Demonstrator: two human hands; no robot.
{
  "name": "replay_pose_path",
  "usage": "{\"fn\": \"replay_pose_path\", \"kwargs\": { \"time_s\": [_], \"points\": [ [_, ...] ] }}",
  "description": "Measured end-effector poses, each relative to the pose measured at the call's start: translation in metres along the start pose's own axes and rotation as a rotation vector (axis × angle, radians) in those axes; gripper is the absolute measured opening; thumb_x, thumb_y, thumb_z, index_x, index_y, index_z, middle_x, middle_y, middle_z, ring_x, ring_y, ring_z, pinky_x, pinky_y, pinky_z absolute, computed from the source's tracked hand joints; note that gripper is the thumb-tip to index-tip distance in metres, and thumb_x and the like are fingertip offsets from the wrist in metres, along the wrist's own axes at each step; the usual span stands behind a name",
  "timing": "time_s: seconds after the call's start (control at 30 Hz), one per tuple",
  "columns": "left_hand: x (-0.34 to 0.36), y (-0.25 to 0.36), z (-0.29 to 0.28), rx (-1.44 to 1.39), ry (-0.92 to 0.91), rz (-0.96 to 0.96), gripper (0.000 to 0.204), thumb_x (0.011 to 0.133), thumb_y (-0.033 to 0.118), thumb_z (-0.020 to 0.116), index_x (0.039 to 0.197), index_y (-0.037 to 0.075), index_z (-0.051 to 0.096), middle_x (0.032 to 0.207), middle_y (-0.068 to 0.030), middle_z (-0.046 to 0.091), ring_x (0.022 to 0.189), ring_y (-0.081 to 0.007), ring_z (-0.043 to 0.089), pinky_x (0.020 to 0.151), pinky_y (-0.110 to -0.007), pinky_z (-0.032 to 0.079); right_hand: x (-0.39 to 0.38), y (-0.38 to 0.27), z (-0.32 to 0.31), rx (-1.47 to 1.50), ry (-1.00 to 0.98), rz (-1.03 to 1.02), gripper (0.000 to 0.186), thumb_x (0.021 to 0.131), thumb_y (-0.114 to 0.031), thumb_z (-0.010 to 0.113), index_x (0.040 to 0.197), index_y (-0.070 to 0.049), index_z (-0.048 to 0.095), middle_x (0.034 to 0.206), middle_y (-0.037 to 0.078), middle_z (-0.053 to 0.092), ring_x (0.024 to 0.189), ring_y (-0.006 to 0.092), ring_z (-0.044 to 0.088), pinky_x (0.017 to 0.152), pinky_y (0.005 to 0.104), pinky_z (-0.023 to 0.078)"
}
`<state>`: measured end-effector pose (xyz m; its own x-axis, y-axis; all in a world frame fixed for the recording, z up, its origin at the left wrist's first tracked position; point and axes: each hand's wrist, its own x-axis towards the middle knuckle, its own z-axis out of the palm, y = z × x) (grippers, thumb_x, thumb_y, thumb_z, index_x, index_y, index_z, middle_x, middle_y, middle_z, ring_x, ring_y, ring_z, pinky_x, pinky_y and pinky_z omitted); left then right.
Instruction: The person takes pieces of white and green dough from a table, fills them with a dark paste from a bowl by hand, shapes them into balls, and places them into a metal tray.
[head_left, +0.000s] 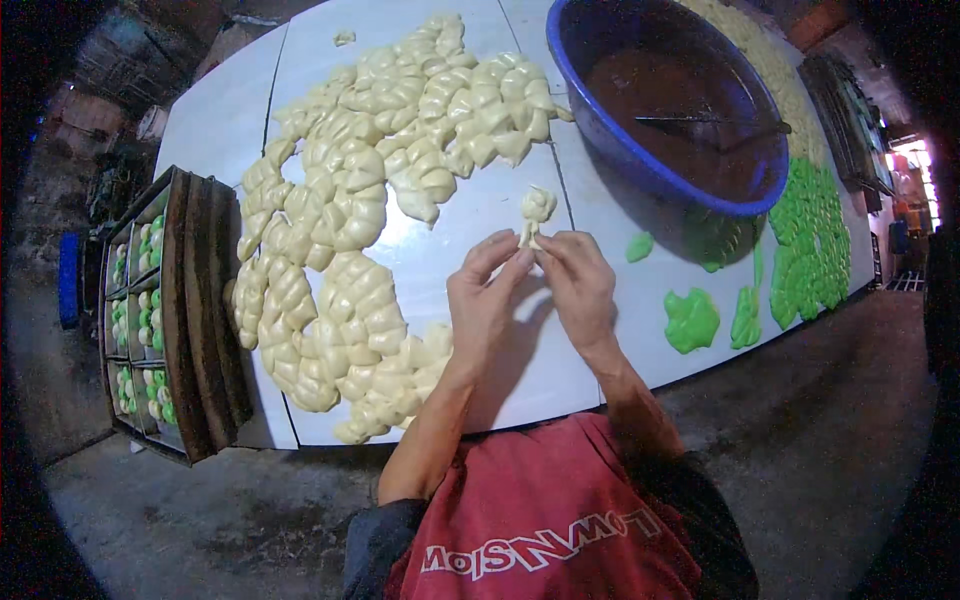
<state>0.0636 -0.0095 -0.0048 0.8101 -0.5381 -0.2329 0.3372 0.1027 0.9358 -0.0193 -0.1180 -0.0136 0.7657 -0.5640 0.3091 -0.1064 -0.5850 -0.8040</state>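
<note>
A big white table [215,125] fills most of the view. Lots of shiny cream dough [345,205] lies over its left side in soft lumps. A big blue tub [590,95] with brown stuff inside stands on the far right. At the left edge is a stack of trays [195,320], and the top one has green and white pieces in its boxes. Green dough [690,320] lies on the right. The left hand [485,290] and right hand [580,285] are close together, fingers pinched shut on one small dough piece [538,207], just above the table's middle. It looks partly shaped. Some pieces seem done, but much dough seems left.
</note>
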Motion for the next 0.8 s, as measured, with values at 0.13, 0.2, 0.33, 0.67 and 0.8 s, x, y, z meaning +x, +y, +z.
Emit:
{"fn": "replay_pose_path", "kwargs": {
  "time_s": [0.13,0.2,0.33,0.67,0.8],
  "points": [
    [0.011,0.001,-0.003,-0.024,-0.015,-0.041,0.034,0.088,0.014,0.07,0.116,-0.005,0.063,0.101,-0.0093,0.068,0.085,-0.0124,0.063,0.074,-0.023,0.051,0.0,-0.003,0.007,0.229,-0.013,0.16,0.015,0.091,-0.007,0.061,0.103,0.0,0.066,0.093,0.012,0.065,0.075,0.0172,0.065,0.068,0.0285,0.051],
    [0.015,0.01,-0.004,-0.141,-0.098,-0.274,0.035,0.089,0.019,0.069,0.115,-0.003,0.064,0.103,-0.0104,0.068,0.09,-0.0145,0.063,0.079,-0.026,0.051,0.0,-0.007,0.0,0.382,-0.083,0.342,0.019,0.091,-0.01,0.063,0.106,0.0,0.066,0.095,0.012,0.065,0.077,0.0159,0.063,0.07,0.0276,0.05],
    [0.02,0.014,-0.011,-0.071,-0.148,-0.307,0.04,0.088,0.025,0.071,0.116,-0.003,0.063,0.103,-0.0098,0.067,0.091,-0.0156,0.064,0.079,-0.028,0.053,-0.008,-0.013,-0.019,0.309,-0.206,0.083,0.029,0.088,-0.013,0.068,0.114,-0.003,0.066,0.113,0.011,0.06,0.094,0.0173,0.061,0.075,0.0261,0.049],
    [0.004,0.011,-0.01,-0.025,-0.284,-0.167,0.027,0.09,0.009,0.061,0.116,-0.001,0.063,0.103,-0.0097,0.067,0.089,-0.0159,0.065,0.075,-0.029,0.057,-0.016,0.001,-0.01,0.207,0.021,-0.116,0.03,0.089,-0.012,0.066,0.118,-0.007,0.059,0.124,0.013,0.054,0.107,0.0244,0.06,0.082,0.0357,0.057],
    [-0.003,0.004,-0.01,0.088,-0.382,-0.125,0.028,0.096,0.012,0.053,0.118,-0.003,0.062,0.105,-0.0091,0.066,0.092,-0.0161,0.064,0.079,-0.029,0.057,-0.022,0.009,0.003,-0.079,0.125,-0.321,0.025,0.087,-0.014,0.068,0.11,-0.007,0.06,0.109,0.014,0.062,0.1,0.0314,0.063,0.076,0.0431,0.055]
  ]
}}
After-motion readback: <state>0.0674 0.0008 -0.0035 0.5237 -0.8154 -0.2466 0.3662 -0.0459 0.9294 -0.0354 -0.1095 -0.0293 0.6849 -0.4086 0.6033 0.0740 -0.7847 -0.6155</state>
